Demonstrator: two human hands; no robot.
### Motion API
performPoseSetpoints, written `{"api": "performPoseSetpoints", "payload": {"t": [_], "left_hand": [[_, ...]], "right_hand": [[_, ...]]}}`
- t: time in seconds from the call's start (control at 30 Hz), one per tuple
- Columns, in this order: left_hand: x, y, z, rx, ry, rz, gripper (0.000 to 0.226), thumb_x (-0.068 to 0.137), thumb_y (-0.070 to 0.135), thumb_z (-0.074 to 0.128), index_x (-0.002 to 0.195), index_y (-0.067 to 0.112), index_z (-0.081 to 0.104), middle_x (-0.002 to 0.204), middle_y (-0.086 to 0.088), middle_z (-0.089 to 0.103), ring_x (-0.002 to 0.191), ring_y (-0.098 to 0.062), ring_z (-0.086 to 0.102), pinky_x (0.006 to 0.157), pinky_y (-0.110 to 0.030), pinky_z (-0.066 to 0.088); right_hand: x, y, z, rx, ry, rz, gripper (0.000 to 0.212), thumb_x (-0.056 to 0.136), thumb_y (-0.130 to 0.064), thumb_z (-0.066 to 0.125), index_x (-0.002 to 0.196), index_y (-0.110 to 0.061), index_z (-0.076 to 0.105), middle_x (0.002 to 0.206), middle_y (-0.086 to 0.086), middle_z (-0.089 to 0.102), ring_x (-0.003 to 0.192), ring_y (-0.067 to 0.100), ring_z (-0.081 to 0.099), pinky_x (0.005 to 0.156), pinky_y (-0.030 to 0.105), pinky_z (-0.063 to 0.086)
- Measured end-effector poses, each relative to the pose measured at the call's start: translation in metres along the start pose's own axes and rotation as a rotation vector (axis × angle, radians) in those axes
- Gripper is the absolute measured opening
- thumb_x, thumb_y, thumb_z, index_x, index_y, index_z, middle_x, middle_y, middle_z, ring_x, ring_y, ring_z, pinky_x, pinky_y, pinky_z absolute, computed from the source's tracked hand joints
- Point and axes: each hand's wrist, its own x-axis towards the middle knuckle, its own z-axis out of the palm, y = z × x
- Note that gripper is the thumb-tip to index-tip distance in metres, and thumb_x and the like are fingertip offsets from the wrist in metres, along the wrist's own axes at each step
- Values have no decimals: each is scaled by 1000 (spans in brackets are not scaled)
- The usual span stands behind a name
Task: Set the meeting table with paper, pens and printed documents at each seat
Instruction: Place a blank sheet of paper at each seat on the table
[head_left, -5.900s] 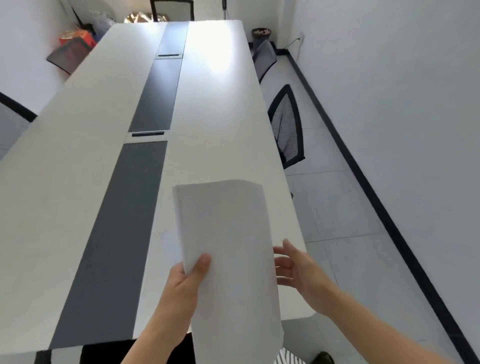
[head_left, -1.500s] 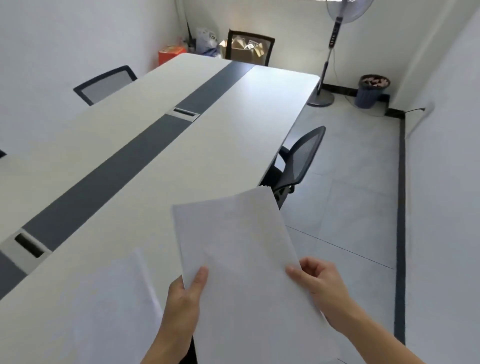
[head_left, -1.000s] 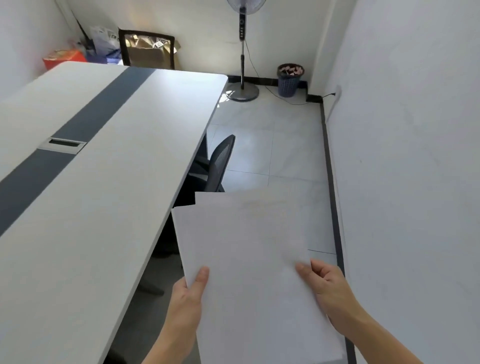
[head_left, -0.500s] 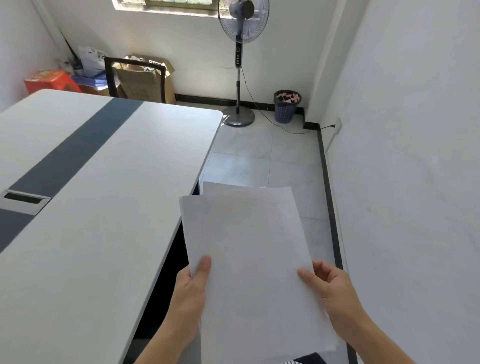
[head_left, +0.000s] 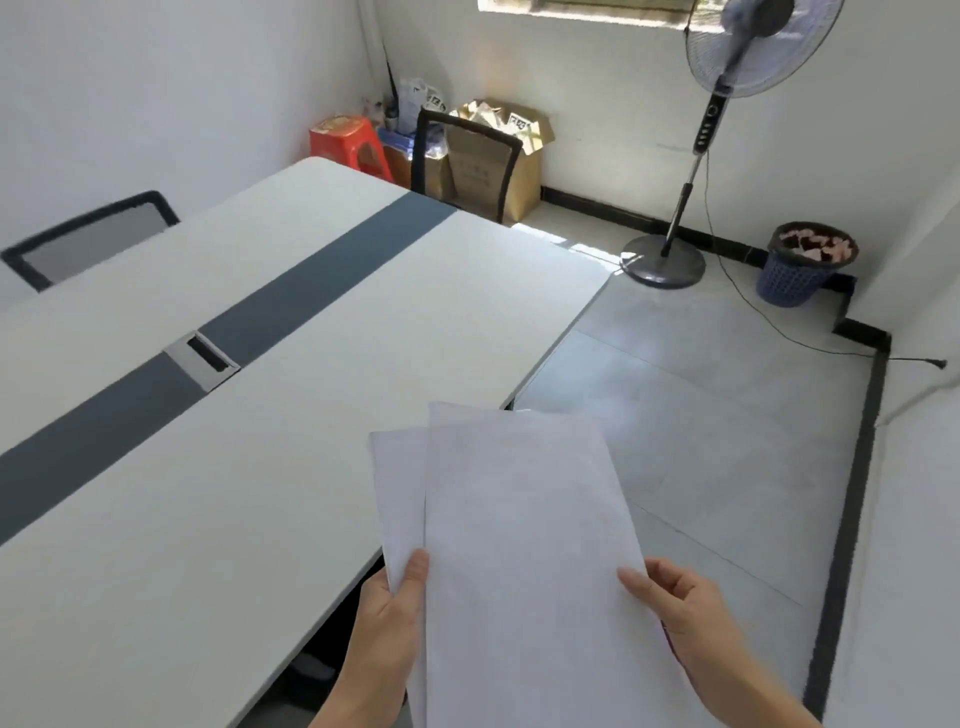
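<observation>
I hold a stack of white paper sheets (head_left: 519, 530) in front of me, over the right edge of the long white meeting table (head_left: 218, 519). My left hand (head_left: 387, 629) pinches the stack's lower left edge with the thumb on top. My right hand (head_left: 680, 608) grips the right edge of the top sheet, which is fanned out to the right of the sheet below. The table has a dark grey centre strip (head_left: 306, 280) with a cable hatch (head_left: 205, 358). No pens show.
A black mesh chair (head_left: 88, 239) stands at the table's far left side and another chair (head_left: 467, 156) at its far end. A standing fan (head_left: 675, 249), a blue bin (head_left: 808, 262), cardboard boxes (head_left: 493, 156) and a red stool (head_left: 348, 143) line the back wall.
My view has swung left, back toward the table, and I have walked along it toward its far end. The top sheet has slid further right off the stack.
</observation>
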Motion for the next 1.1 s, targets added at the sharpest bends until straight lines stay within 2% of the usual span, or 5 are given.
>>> {"api": "performPoseSetpoints", "payload": {"t": [0.2,0.43,0.73,0.93,1.1], "left_hand": [[2,7,17,-97,270,11,29,98,29,47,107,13,69,102,1,76,98,-16,71,89,-36,52],[-14,-2,-29,-230,624,-3,23,96,31,51,107,16,67,102,3,75,100,-19,68,89,-40,52],[-30,-1,-105,-395,896,118,13,98,24,50,90,23,61,97,13,64,94,-9,59,94,-35,40],[-30,-24,-141,-480,1038,64,34,95,29,55,127,17,57,125,2,63,122,-23,55,110,-49,36],[-30,-35,-161,-499,1079,0,9,93,30,59,101,26,61,111,10,64,116,-22,55,106,-44,39]], "right_hand": [[81,-53,4,-317,-268,49,13,90,-12,67,94,-4,76,91,15,78,84,35,74,77,46,60],[154,-66,78,-597,-402,6,19,94,-20,60,89,-7,73,81,10,77,70,30,73,66,39,59],[219,-93,244,-707,-408,-180,21,93,-8,54,88,5,68,77,10,64,68,23,56,57,28,43],[272,-38,289,-937,-289,-101,19,86,-12,54,68,-6,56,63,9,49,56,23,40,55,29,32],[289,-5,292,-1023,-194,-19,19,83,-6,51,64,-6,50,59,10,45,47,21,38,50,28,31]]}}
